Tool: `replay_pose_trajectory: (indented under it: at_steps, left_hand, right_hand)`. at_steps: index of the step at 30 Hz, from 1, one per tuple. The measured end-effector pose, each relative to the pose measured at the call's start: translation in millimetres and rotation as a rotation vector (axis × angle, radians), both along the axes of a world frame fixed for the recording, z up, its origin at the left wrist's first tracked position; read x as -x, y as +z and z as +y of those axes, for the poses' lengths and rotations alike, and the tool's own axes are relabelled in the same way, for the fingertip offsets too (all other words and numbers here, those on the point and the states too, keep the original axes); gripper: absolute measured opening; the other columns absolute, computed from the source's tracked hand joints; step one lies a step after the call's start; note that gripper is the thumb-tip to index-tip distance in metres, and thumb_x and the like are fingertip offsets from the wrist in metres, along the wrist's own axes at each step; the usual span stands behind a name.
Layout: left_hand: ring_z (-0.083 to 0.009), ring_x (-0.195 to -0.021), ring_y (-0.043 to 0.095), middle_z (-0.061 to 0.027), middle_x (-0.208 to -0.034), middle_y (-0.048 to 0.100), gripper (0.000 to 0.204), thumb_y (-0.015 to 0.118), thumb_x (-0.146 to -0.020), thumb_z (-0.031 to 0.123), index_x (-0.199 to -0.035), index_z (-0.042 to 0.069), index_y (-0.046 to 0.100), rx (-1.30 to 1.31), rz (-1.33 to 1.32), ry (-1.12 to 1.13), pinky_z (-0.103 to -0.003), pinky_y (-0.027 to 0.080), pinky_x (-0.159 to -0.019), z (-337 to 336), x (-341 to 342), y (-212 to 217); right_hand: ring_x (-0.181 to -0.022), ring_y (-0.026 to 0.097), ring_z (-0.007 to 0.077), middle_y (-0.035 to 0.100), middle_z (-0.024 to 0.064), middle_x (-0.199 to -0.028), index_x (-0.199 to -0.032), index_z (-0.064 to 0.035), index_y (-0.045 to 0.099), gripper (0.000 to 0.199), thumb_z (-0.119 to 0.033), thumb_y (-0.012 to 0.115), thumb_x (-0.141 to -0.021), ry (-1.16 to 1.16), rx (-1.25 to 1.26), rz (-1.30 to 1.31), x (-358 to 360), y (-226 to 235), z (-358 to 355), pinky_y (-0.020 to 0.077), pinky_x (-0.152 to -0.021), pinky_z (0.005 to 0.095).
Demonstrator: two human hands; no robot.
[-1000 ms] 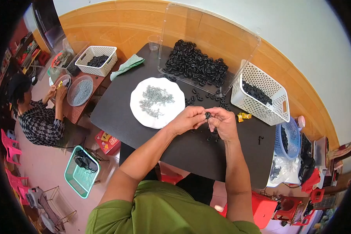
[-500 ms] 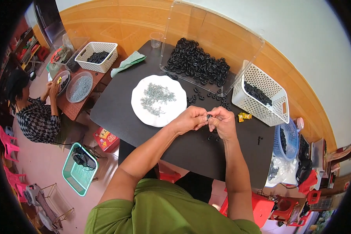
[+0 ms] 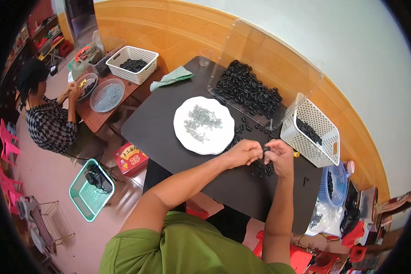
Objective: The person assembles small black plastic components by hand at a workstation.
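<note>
Over the dark table (image 3: 153,130), my right hand (image 3: 281,158) pinches a small black plastic part (image 3: 266,149) between thumb and fingers. Close beside it, my left hand (image 3: 245,154) is closed with its fingertips pressed together; anything inside is too small or hidden to make out. Left of the hands, a white scalloped plate (image 3: 182,135) holds a scatter of thin silvery screw-like pieces (image 3: 202,118). Loose black parts (image 3: 263,170) lie around and below my hands. Beyond them, a clear plastic bin (image 3: 285,45) tipped on its side holds a heap of black oval parts (image 3: 249,86).
A white perforated basket (image 3: 322,137) with black parts stands at right, above a blue basket (image 3: 342,187). A green cloth (image 3: 171,78) and clear cup (image 3: 206,55) lie toward the back. At left, another person (image 3: 50,114) works at a brown table (image 3: 93,119).
My hands have drawn slightly apart, and the black part now stays with my right fingers. The whole view has shifted, so the table appears lower and further right.
</note>
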State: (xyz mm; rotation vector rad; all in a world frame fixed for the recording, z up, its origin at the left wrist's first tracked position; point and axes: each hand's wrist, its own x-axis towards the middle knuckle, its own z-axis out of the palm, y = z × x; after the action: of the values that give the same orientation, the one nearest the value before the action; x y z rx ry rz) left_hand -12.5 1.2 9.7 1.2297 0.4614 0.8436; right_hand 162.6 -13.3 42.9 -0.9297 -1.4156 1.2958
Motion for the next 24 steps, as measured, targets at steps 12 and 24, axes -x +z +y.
replay_pose_trajectory:
  at_steps: [12, 24]
  left_hand:
    - [-0.0307, -0.061, 0.055, -0.0103, -0.062, 0.054, 0.021, 0.062, -0.075, 0.021, -0.067, 0.005, 0.05, -0.83, 0.351, 0.296, -0.04, 0.041, -0.054, -18, -9, -3]
    - [-0.0287, -0.069, 0.055, -0.0096, -0.069, 0.053, 0.019, 0.059, -0.075, 0.02, -0.071, 0.005, 0.048, -1.101, 0.407, 0.382, -0.039, 0.044, -0.058, -26, -13, -5]
  right_hand:
    - [-0.052, 0.05, 0.01, 0.048, 0.0024, -0.069, -0.093, 0.003, 0.054, 0.02, 0.01, 0.055, -0.074, -0.309, -0.025, 0.155, -24, -22, 16, 0.045, -0.045, 0.0233]
    - [-0.053, 0.05, 0.0101, 0.048, 0.0025, -0.072, -0.094, 0.0033, 0.054, 0.021, 0.01, 0.056, -0.074, -0.313, 0.003, 0.102, -13, -20, 15, 0.0468, -0.046, 0.0237]
